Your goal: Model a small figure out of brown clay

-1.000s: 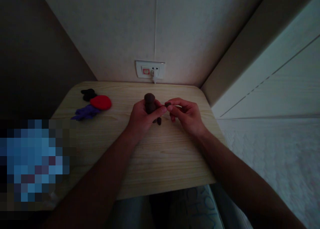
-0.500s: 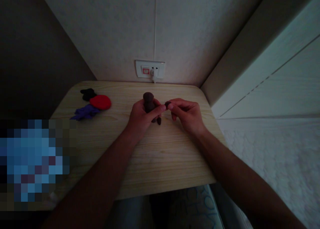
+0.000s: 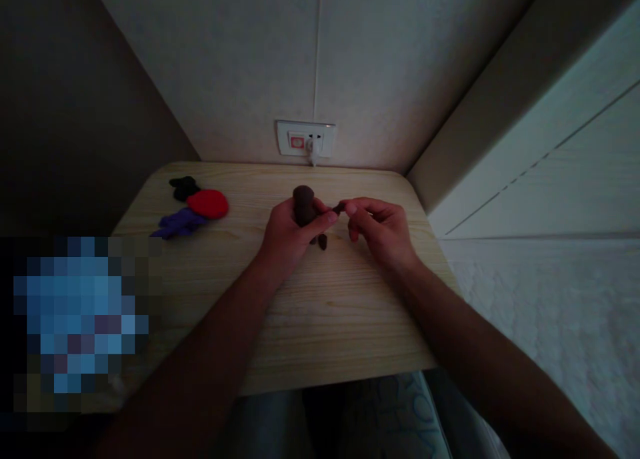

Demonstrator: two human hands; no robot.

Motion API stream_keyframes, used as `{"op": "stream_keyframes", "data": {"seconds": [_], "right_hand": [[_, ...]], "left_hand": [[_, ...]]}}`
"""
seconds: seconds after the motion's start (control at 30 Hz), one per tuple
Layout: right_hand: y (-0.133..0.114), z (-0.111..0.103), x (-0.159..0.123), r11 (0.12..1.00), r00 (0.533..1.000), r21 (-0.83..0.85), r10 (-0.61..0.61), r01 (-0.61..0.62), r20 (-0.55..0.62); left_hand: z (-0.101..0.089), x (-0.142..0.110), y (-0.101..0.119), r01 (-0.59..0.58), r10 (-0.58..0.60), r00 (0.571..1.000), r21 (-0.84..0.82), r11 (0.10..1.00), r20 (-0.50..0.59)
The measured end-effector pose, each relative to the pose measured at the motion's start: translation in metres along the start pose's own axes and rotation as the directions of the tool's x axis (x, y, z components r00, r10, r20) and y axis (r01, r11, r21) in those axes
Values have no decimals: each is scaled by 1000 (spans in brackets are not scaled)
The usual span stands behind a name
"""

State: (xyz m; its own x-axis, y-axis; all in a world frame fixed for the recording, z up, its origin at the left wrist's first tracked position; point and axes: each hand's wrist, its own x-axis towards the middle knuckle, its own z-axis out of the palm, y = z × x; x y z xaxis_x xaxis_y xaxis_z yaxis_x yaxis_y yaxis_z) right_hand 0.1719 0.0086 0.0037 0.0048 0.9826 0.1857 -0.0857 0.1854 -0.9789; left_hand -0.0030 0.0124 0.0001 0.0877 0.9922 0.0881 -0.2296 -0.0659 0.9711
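Observation:
A dark brown clay figure with a rounded head and thicker body is wrapped in my left hand, upright above the table. Stubby brown leg-like parts stick out below my left thumb. On its right side a small brown clay piece reaches from near my left thumb tip to my right fingers. My right hand pinches the outer end of this piece between thumb and forefinger, with the other fingers curled. Whether the piece is joined to the body is hidden by my left thumb.
Black clay, a flat red clay piece and crumpled purple clay lie together at the table's back left. A blurred-out blue item is at the left front. A socket with a plug is on the wall behind the wooden table.
My right fingers have shifted slightly away from my left thumb, and more of the small brown piece shows between them. The whole view has shifted slightly.

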Motion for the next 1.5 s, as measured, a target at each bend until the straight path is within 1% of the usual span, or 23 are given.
{"op": "stream_keyframes", "data": {"seconds": [0.1, 0.17, 0.4, 0.57, 0.67, 0.8, 0.9, 1.13, 1.33, 1.43, 1.5], "right_hand": [[0, 0, 0, 999, 1000, 26, -22, 22, -1], [-1, -1, -1, 999, 999, 42, -34, 34, 4], [-3, -1, -1, 1000, 999, -7, -28, 28, 23], [-2, -1, -1, 1000, 998, 15, -25, 24, 51], [-1, -1, 0, 1000, 999, 27, 2, -4, 52], [-1, -2, 0, 999, 998, 44, 18, -20, 62], [-2, -1, -1, 998, 999, 65, 10, -13, 50], [3, 0, -1, 995, 998, 83, 51, -53, 23], [3, 1, -1, 997, 1000, 73, -7, 6, 16], [3, 2, -1, 996, 1000, 85, 15, -15, 4], [2, 2, -1, 991, 998, 117, 59, -58, -2]], "left_hand": [[-2, 0, -2, -30, 30, 1000, 71, 997, -8], [-2, 0, -2, -38, 38, 999, 84, 996, -4], [-1, -1, 0, -26, 26, 1000, 86, 996, 1], [-2, -1, -2, -36, 35, 999, 57, 998, 15], [-3, 0, -4, -46, 46, 999, 42, 998, 20], [-3, 0, -5, -57, 55, 998, 56, 997, 33], [-2, 0, -4, -53, 51, 998, 53, 997, 32], [-1, 1, -2, -52, 52, 999, 55, 997, 9], [-1, 0, -2, -47, 47, 999, 69, 996, 0], [-1, 0, -2, -42, 43, 999, 83, 996, -15], [0, 0, -1, -43, 47, 998, 85, 995, -34]]}}
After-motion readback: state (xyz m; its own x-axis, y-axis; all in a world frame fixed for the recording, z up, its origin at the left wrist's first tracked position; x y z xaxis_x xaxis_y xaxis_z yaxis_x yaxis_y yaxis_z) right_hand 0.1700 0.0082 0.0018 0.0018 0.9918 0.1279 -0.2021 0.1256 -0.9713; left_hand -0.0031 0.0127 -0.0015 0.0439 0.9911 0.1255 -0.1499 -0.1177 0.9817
